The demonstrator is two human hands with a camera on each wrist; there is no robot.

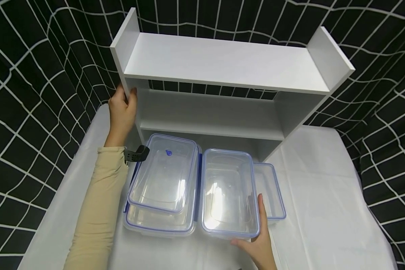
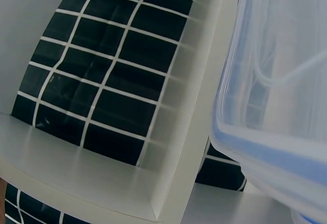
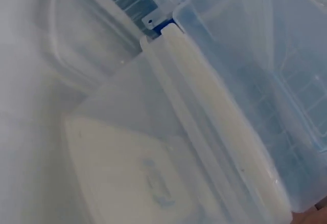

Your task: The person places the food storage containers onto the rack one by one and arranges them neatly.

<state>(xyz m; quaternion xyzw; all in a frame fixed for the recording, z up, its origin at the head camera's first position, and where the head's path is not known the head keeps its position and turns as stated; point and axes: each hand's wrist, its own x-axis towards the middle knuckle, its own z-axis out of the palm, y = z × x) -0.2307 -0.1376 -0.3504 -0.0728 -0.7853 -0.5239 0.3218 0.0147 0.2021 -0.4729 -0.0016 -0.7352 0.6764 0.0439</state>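
A white shelf unit (image 1: 229,62) stands at the back of the table. My left hand (image 1: 122,110) grips its left side panel, the thumb on the inner side and the fingers partly hidden behind the panel. At the front right, my right hand (image 1: 260,243) holds the near right corner of a clear plastic food container (image 1: 227,191) with a blue-tinted rim. Its thumb lies along the near wall and a finger along the right wall. Skin of the right hand also shows at the lower corner of the right wrist view, beside a clear container (image 3: 240,81).
On the left, a clear lid (image 1: 163,168) with a blue valve tab lies tilted on a larger clear container (image 1: 155,223). Another clear container (image 1: 268,189) sits partly behind the held one. A white cloth (image 1: 324,210) covers the table; a black gridded curtain (image 1: 384,123) surrounds it.
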